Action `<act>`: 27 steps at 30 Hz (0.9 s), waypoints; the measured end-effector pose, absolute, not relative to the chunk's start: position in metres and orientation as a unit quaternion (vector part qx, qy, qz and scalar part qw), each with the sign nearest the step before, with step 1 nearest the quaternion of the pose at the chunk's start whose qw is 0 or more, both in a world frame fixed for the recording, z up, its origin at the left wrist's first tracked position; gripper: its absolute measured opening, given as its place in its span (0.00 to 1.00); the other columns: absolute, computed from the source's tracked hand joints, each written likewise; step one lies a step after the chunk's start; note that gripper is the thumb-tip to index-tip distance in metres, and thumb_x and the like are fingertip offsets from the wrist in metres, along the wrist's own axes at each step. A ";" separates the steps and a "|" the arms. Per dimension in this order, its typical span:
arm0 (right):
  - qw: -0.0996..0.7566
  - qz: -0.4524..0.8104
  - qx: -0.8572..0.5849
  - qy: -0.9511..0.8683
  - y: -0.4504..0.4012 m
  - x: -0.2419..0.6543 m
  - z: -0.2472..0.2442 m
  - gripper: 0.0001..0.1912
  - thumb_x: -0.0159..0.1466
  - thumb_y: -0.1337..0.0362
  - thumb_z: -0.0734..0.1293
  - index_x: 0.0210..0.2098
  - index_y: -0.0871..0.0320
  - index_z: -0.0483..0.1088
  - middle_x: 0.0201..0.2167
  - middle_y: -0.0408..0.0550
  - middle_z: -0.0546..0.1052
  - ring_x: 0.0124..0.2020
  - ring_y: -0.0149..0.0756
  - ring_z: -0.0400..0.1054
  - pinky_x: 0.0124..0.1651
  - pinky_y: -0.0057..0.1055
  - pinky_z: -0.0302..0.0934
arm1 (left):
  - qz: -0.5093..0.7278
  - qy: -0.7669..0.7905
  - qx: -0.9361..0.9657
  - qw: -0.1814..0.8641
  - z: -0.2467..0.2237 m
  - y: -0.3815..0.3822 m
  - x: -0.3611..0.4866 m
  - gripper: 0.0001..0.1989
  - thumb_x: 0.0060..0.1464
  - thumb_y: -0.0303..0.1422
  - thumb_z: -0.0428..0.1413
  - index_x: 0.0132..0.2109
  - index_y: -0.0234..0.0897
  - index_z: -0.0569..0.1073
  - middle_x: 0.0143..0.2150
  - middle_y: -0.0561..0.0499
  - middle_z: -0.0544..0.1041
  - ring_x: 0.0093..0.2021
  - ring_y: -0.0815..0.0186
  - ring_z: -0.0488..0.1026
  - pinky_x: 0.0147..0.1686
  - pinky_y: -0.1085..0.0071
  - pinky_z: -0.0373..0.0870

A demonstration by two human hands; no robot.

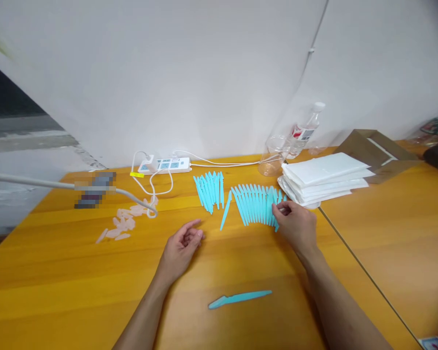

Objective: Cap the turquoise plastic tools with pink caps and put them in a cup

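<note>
A row of slim blue eyebrow razors (253,206) lies fanned side by side on the wooden table. My right hand (295,226) is at the row's right end, thumb and fingers pinched on a blue razor there; the fingers partly cover it. My left hand (180,250) rests above the table left of the row, loosely curled with thumb and index finger apart, holding nothing. A looser bunch of razors (209,192) lies beyond it, and one slanted razor (226,211) sits between bunch and row. Nearest me lies a single razor (241,298), placed crosswise.
Pale pink small covers (122,223) are scattered at left, near a white cable (135,197) and a blurred-out dark object (95,190). A power strip (182,164) is by the wall. White packets (324,170), a plastic bottle (306,131), a clear cup (272,163) and a cardboard box (365,150) stand right.
</note>
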State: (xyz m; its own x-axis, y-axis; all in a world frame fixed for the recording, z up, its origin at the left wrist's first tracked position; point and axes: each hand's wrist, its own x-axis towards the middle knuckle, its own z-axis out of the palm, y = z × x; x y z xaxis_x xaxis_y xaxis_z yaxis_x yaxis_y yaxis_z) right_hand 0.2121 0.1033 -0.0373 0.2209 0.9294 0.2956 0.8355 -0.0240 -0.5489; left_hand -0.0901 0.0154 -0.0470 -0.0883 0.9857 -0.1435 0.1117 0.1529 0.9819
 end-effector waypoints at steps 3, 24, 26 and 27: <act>0.287 0.041 -0.735 -0.613 0.113 0.219 -0.049 0.11 0.61 0.58 0.65 0.28 0.57 0.72 0.25 0.47 0.78 0.29 0.38 0.70 0.34 0.31 0.54 | 0.447 0.584 0.476 0.483 -0.048 0.015 -0.090 0.26 0.55 0.46 0.59 0.55 0.35 0.72 0.35 0.49 0.77 0.33 0.68 0.72 0.36 0.71 0.70; 0.116 0.168 -0.601 -0.773 0.153 0.035 -0.025 0.14 0.64 0.57 0.67 0.39 0.62 0.77 0.40 0.61 0.80 0.43 0.47 0.74 0.43 0.34 0.62 | 0.394 0.807 0.408 0.163 -0.029 0.000 -0.201 0.23 0.51 0.48 0.57 0.44 0.35 0.79 0.40 0.46 0.82 0.39 0.58 0.78 0.42 0.65 0.73; 0.111 0.184 -0.606 -0.766 0.159 0.033 -0.028 0.12 0.63 0.60 0.67 0.36 0.62 0.78 0.38 0.62 0.81 0.41 0.47 0.75 0.42 0.34 0.62 | 0.309 0.867 0.374 0.114 -0.021 -0.012 -0.228 0.21 0.52 0.47 0.56 0.45 0.38 0.79 0.37 0.48 0.82 0.36 0.58 0.78 0.40 0.65 0.72; 0.111 0.191 -0.610 -0.761 0.162 0.034 -0.029 0.11 0.62 0.61 0.67 0.35 0.62 0.78 0.37 0.61 0.81 0.40 0.47 0.75 0.41 0.33 0.62 | 0.265 0.887 0.365 0.097 -0.019 -0.017 -0.240 0.21 0.53 0.47 0.55 0.46 0.39 0.79 0.36 0.48 0.82 0.35 0.58 0.77 0.39 0.64 0.72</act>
State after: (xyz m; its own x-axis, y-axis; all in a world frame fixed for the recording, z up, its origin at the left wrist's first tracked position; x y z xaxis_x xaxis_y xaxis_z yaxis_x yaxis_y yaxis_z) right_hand 0.0337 0.1615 -0.0293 -0.2318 0.9707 -0.0639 0.8857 0.1835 -0.4266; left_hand -0.2403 -0.0171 -0.0192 -0.7141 0.6997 0.0217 0.5971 0.5927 0.5406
